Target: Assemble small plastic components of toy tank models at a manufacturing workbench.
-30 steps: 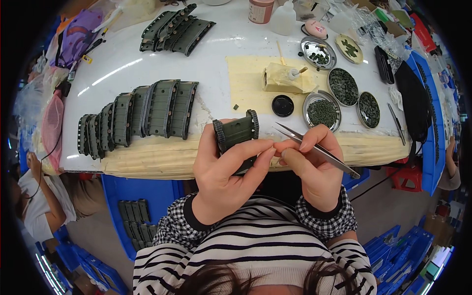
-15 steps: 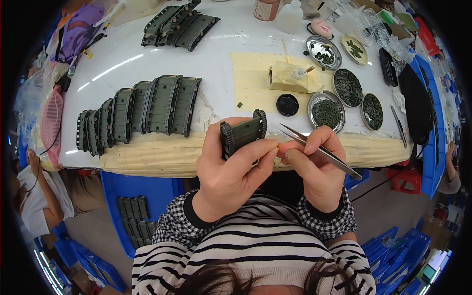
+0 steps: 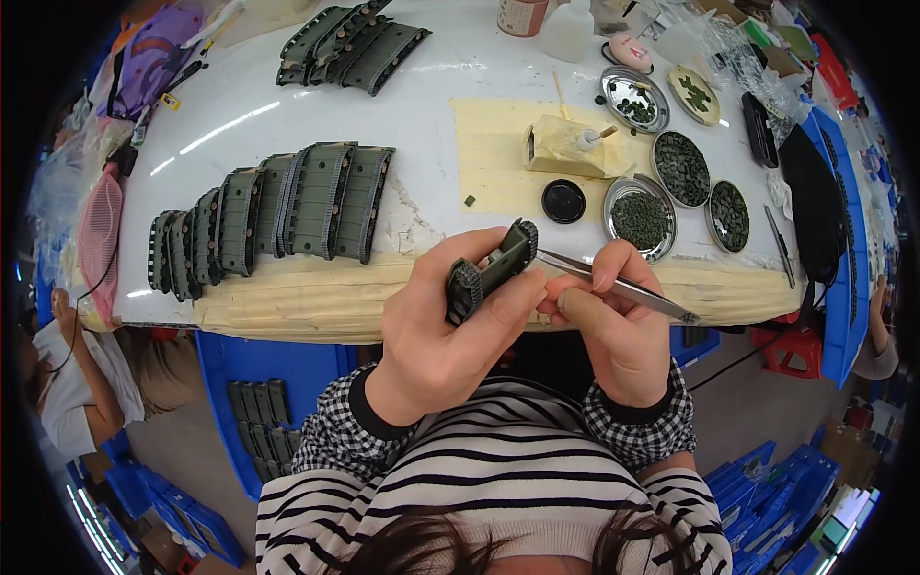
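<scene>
White light streaks [image 3: 230, 126] gleam across a glossy white table [image 3: 422, 105] before us, its near edge [image 3: 287, 314] wrapped in pale yellow; a red stool [image 3: 792, 353] stands on the grey floor [image 3: 730, 407] to the right.

Nothing reads clearly: toward the far edge of the tabletop [image 3: 422, 105], a pink tub [image 3: 521, 17] bears what seems small print, a pink oval object [image 3: 629, 54] a mark.
</scene>
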`<act>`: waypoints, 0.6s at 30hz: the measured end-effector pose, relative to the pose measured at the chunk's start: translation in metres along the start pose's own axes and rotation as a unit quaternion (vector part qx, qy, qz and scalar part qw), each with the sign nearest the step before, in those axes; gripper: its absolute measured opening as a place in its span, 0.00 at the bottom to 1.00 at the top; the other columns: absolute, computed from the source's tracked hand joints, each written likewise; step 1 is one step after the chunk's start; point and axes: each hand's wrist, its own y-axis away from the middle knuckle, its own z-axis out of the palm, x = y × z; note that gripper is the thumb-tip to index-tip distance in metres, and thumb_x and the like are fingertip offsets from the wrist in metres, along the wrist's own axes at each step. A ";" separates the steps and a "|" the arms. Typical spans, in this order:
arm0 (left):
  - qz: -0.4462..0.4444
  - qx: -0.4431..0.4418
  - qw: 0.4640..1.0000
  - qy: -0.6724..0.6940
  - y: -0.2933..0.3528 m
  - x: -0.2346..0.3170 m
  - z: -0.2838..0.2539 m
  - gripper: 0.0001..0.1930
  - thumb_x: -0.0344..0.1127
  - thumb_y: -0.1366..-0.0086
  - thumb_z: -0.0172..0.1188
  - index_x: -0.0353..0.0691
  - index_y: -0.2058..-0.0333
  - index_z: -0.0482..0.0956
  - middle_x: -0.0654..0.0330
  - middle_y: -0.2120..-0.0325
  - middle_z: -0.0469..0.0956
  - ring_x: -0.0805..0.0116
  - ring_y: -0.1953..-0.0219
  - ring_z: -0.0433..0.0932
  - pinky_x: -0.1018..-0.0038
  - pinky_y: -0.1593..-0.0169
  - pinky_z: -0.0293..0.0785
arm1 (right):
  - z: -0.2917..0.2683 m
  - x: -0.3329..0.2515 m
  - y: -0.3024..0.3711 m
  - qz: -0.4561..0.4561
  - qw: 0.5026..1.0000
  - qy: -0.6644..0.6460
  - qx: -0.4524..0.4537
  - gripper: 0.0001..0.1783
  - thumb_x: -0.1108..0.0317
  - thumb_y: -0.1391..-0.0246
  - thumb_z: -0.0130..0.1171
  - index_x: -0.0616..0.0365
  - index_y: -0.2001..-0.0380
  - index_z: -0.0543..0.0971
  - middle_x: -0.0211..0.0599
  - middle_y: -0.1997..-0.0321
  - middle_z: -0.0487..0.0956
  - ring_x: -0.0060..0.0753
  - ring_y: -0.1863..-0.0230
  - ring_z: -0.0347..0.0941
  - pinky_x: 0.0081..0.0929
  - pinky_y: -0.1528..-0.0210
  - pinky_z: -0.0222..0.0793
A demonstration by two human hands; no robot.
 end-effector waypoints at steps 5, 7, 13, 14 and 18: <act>-0.009 0.006 1.000 -0.003 0.000 -0.001 0.002 0.17 0.22 0.53 0.68 0.40 0.61 0.83 0.49 0.56 0.72 0.61 0.66 0.79 0.74 0.66 0.78 | 0.000 0.001 -0.001 0.013 1.000 -0.005 0.008 0.12 0.82 0.47 0.58 0.57 0.67 0.66 0.45 0.61 0.81 0.31 0.59 0.80 0.22 0.57 0.77; -0.021 0.000 1.000 -0.009 0.001 0.000 0.001 0.16 0.23 0.53 0.69 0.40 0.62 0.83 0.49 0.56 0.72 0.61 0.66 0.79 0.73 0.66 0.78 | 0.001 0.001 -0.001 0.015 1.000 -0.010 0.010 0.12 0.82 0.47 0.58 0.57 0.67 0.66 0.45 0.61 0.81 0.30 0.59 0.80 0.21 0.58 0.77; -0.041 0.001 0.999 -0.004 0.000 0.000 0.003 0.15 0.24 0.53 0.69 0.42 0.63 0.83 0.49 0.58 0.72 0.61 0.66 0.79 0.72 0.66 0.78 | 0.002 0.001 -0.001 0.020 0.999 -0.024 0.008 0.11 0.81 0.46 0.57 0.56 0.66 0.66 0.45 0.62 0.81 0.30 0.60 0.80 0.21 0.59 0.77; -0.045 0.003 0.999 0.004 0.000 0.000 0.003 0.15 0.24 0.53 0.69 0.42 0.63 0.83 0.49 0.58 0.72 0.61 0.66 0.79 0.72 0.66 0.78 | 0.002 0.002 -0.001 0.021 1.000 -0.023 0.006 0.11 0.81 0.46 0.57 0.56 0.66 0.66 0.45 0.62 0.81 0.30 0.60 0.80 0.21 0.59 0.77; -0.049 0.002 0.998 0.026 -0.002 -0.001 0.002 0.15 0.25 0.52 0.69 0.43 0.63 0.83 0.50 0.59 0.72 0.61 0.66 0.79 0.72 0.66 0.77 | 0.001 0.001 -0.001 0.018 0.999 -0.032 0.000 0.11 0.81 0.46 0.57 0.56 0.66 0.66 0.46 0.61 0.81 0.30 0.60 0.80 0.21 0.59 0.77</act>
